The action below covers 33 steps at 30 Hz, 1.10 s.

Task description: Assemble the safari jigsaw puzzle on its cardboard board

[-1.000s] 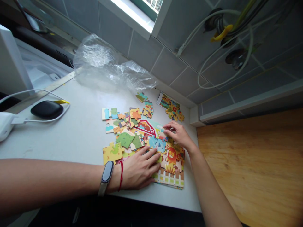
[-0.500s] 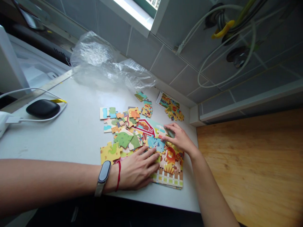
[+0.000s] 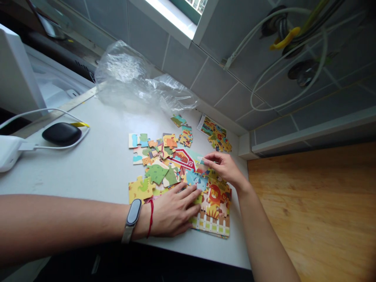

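Observation:
My left hand (image 3: 174, 210) lies flat over the lower part of a farm-picture puzzle, fingers stretched out and pointing right. My right hand (image 3: 225, 169) is above the puzzle's upper right, thumb and fingers pinched on a pale blue and reddish puzzle piece (image 3: 201, 167). Under the hands, the puzzle board (image 3: 211, 226) shows a white fence and a red barn (image 3: 184, 157). Lying on it are a lion piece (image 3: 214, 194) and a blue elephant piece (image 3: 195, 180). Left of these, loose pieces overlap, among them a green piece (image 3: 157, 172) and a yellow piece (image 3: 140, 189).
A crumpled clear plastic bag (image 3: 126, 74) lies at the back by the tiled wall. A small picture card (image 3: 212, 124) and more pieces (image 3: 219, 143) are at the back right. A black rounded device (image 3: 61, 133) and a white cable sit on the left of the white tabletop (image 3: 96, 168).
My right hand has closed its thumb and fingers on a puzzle piece and lifted it slightly. My left hand stays on the puzzle. The view has shifted a little.

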Each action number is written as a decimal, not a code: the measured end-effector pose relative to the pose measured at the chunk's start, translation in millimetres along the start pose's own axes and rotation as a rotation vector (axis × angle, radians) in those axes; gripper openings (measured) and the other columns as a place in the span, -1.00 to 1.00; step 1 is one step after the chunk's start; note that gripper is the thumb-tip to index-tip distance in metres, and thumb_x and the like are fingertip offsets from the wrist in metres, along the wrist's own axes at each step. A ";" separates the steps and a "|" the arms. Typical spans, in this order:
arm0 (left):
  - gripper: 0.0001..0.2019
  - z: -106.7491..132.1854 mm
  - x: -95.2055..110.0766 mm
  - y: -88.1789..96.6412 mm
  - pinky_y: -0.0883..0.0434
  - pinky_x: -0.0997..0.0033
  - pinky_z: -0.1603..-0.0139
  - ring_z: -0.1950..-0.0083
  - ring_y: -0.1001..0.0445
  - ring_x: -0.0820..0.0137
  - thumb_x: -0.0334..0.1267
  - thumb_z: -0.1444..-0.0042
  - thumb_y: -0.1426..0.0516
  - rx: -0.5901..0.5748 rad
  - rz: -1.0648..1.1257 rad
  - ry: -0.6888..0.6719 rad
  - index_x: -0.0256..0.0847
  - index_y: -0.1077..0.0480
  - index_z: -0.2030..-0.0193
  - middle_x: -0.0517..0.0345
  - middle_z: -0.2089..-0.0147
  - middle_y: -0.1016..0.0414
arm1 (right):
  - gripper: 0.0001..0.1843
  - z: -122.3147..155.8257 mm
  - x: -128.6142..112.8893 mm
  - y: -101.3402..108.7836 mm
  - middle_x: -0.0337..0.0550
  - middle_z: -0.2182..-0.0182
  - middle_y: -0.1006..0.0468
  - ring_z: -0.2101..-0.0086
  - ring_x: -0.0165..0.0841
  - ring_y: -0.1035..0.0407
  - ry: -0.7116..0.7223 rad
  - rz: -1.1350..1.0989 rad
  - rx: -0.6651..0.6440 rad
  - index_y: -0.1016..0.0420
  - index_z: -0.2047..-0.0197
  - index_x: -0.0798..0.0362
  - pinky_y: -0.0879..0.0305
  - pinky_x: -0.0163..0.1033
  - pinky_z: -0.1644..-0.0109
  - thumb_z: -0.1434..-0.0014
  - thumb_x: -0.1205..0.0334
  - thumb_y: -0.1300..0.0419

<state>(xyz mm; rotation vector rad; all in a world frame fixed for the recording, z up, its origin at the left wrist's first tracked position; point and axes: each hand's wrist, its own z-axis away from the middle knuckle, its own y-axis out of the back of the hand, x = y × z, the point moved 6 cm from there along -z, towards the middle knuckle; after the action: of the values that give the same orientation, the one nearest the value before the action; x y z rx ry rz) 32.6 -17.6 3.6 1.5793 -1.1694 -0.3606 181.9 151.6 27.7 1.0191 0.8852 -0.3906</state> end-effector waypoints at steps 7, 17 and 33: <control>-0.51 0.2 -0.2 1.6 -0.28 -0.14 -0.37 -0.40 -0.35 -0.09 0.03 -0.40 -0.12 -0.003 0.006 0.000 -0.26 -0.38 -0.30 -0.25 -0.43 -0.35 | -0.58 -28.3 -8.5 -31.8 -0.11 0.32 -0.69 0.35 -0.31 -0.49 -0.046 -0.132 -0.070 -0.67 0.24 0.10 -0.41 -0.22 0.20 -0.06 -0.11 -0.47; -0.52 -0.5 -0.9 4.0 -0.29 -0.11 -0.35 -0.39 -0.37 -0.07 0.02 -0.39 -0.14 -0.003 0.011 0.003 -0.27 -0.39 -0.27 -0.25 -0.41 -0.37 | -0.69 -44.7 -15.6 -43.8 -0.09 0.29 -0.72 0.32 -0.29 -0.50 0.041 0.035 -0.059 -0.71 0.19 0.09 -0.41 -0.21 0.16 -0.15 0.01 -0.39; -0.52 -1.0 -0.3 4.9 -0.26 -0.09 -0.37 -0.38 -0.37 -0.06 0.02 -0.38 -0.15 -0.006 0.007 0.002 -0.26 -0.39 -0.28 -0.25 -0.42 -0.36 | -0.83 -48.1 -28.6 -49.8 -0.10 0.23 -0.70 0.28 -0.31 -0.50 0.118 0.122 -0.040 -0.72 0.22 0.06 -0.40 -0.23 0.12 -0.17 0.15 -0.39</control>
<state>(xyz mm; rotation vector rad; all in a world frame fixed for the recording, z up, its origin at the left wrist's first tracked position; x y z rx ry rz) 30.8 -16.5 8.1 1.5699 -1.1711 -0.3570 110.2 165.2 10.9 1.0620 0.9280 -0.2110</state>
